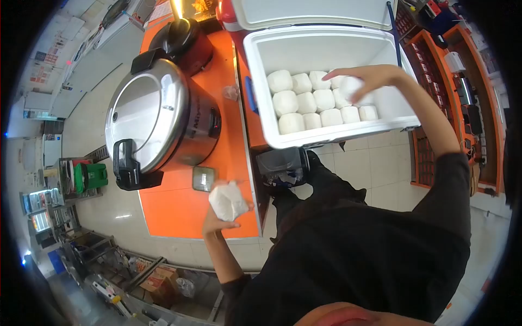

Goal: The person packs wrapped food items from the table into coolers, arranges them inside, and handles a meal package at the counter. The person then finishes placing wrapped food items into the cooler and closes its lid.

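Observation:
My left hand (213,221) is closed around a white trimmed coconut (228,201) with a faceted surface, above the near end of the orange table (171,211). On the right, my right hand (372,79) reaches into a white cooler box (333,138). Its thumb and fingers curl round another white coconut (350,87), slightly blurred. Several more barrel-shaped white coconuts (306,102) sit in rows inside the box. The cooler's lid (321,12) is tipped back.
A large steel rice cooker (147,111) with black handles stands on the table. Near it are a small square container (203,179) and a dark pot (187,46). A dark bin (283,165) is under the cooler's left side. Orange shelving (429,108) stands at right.

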The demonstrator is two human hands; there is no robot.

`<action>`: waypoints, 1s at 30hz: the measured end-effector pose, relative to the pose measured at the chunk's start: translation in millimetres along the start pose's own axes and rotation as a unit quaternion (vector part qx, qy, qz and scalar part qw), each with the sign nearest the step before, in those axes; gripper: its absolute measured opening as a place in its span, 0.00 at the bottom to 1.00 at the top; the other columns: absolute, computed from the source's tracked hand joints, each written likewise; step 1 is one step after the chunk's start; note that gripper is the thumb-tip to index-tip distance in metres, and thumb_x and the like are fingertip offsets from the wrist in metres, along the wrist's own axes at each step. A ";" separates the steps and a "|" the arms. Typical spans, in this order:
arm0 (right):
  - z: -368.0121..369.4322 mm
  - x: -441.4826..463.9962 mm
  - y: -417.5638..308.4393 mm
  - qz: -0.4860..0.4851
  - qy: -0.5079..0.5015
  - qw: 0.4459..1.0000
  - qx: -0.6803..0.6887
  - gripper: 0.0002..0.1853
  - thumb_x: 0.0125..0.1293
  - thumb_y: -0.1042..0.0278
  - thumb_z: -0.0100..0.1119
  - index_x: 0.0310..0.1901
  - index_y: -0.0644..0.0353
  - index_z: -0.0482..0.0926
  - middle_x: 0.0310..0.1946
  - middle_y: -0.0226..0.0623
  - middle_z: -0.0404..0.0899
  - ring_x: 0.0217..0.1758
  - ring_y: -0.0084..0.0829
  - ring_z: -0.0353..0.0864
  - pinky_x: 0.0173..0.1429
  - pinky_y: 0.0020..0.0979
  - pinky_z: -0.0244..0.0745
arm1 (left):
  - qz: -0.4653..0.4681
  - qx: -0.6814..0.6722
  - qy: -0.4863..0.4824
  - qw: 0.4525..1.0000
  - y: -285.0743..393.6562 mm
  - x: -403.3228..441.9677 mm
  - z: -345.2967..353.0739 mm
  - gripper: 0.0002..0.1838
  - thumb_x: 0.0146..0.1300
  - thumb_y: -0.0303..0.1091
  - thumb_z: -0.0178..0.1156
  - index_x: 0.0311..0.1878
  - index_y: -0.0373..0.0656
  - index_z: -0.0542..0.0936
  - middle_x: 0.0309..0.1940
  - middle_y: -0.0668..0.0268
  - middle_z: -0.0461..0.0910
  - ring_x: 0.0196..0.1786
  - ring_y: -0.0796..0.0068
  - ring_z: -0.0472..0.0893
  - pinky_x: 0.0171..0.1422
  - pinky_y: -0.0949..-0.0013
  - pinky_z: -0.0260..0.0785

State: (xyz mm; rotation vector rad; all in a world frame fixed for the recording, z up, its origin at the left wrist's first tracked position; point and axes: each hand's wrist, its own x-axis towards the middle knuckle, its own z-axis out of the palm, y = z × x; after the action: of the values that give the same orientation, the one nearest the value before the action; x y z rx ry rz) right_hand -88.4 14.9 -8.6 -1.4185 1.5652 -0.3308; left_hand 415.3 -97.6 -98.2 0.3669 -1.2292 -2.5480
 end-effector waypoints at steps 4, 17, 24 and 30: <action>36.1 84.3 73.0 -0.015 0.046 0.993 -0.106 0.50 0.43 0.54 0.73 0.68 0.58 0.58 0.62 0.51 0.66 0.64 0.47 0.66 0.66 0.44 0.61 | 0.015 0.123 -0.065 0.990 44.6 126.1 106.9 0.52 0.35 0.18 0.74 0.66 0.47 0.57 0.63 0.59 0.62 0.50 0.56 0.79 0.51 0.57 0.75; -25.2 135.4 159.4 -0.135 0.058 0.972 -0.182 0.30 0.57 0.58 0.64 0.60 0.53 0.65 0.54 0.46 0.72 0.55 0.46 0.73 0.56 0.49 0.67 | -0.152 0.720 -0.166 0.657 -84.2 335.0 99.9 0.48 0.39 0.51 0.73 0.64 0.42 0.66 0.55 0.53 0.72 0.56 0.55 0.73 0.62 0.57 0.64; -55.8 -50.9 97.7 -0.156 -0.041 0.979 -0.128 0.23 0.66 0.56 0.56 0.57 0.60 0.72 0.41 0.40 0.79 0.44 0.39 0.79 0.52 0.39 0.72 | -0.110 0.859 -0.273 0.418 -92.9 321.0 110.7 0.36 0.52 0.58 0.64 0.64 0.60 0.70 0.54 0.55 0.70 0.56 0.57 0.70 0.53 0.49 0.66; -35.3 -223.5 103.8 -0.174 0.184 0.959 0.129 0.22 0.67 0.60 0.53 0.59 0.62 0.72 0.39 0.35 0.78 0.44 0.31 0.77 0.53 0.30 0.68 | -0.121 0.861 -0.237 0.434 -93.5 319.8 103.9 0.28 0.60 0.60 0.56 0.63 0.65 0.71 0.64 0.51 0.59 0.63 0.48 0.63 0.61 0.38 0.60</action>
State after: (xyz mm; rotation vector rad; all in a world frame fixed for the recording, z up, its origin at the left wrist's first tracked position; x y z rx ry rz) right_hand -210.8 227.0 35.6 -1.4759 1.4838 -1.0230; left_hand 69.4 -83.5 -142.0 0.0791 -3.6482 -0.2437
